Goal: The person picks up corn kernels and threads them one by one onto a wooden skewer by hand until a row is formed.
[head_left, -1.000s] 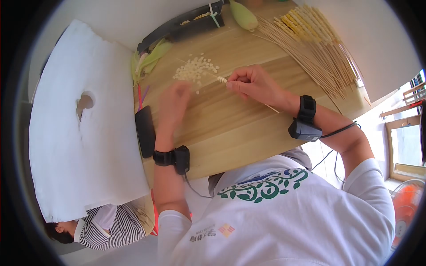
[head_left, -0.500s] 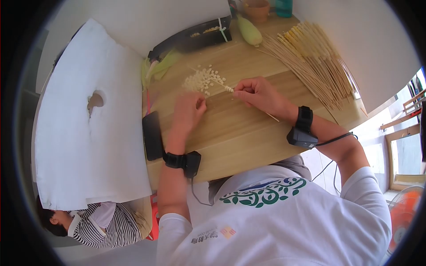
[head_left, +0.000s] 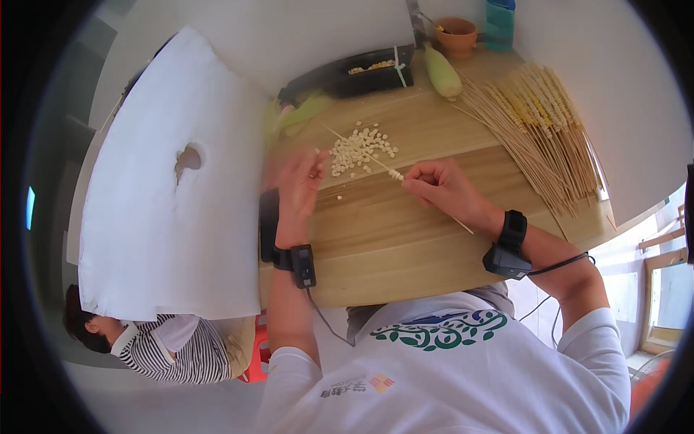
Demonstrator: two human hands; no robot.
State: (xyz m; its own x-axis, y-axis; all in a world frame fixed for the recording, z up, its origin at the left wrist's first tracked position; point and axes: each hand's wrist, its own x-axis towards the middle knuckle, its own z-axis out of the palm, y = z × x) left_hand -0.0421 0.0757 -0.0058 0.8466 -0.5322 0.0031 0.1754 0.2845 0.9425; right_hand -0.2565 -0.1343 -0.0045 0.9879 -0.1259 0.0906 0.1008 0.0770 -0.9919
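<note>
My right hand (head_left: 452,189) pinches a thin wooden skewer (head_left: 460,223), which slants across the table with its far end over the kernels. A few pale kernels (head_left: 395,174) are threaded on it just beyond my fingertips. My left hand (head_left: 302,179) is raised at the left edge of the loose kernel pile (head_left: 354,148), fingers curled together; a small pale spot shows at the fingertips, too small to name surely. One stray kernel (head_left: 339,197) lies below the pile.
Bare skewers (head_left: 517,148) and filled skewers (head_left: 542,101) lie at the right. Behind are a green-husked cob (head_left: 442,72), black tray (head_left: 347,78), clay pot (head_left: 457,37) and teal bottle (head_left: 499,25). A dark phone-like slab (head_left: 269,224) lies left; a seated person (head_left: 173,349) is beyond the white board (head_left: 166,217).
The camera view has shifted, so the table sits lower and further right. My left hand has drawn left from the pile's near edge. My right hand keeps hold of the skewer.
</note>
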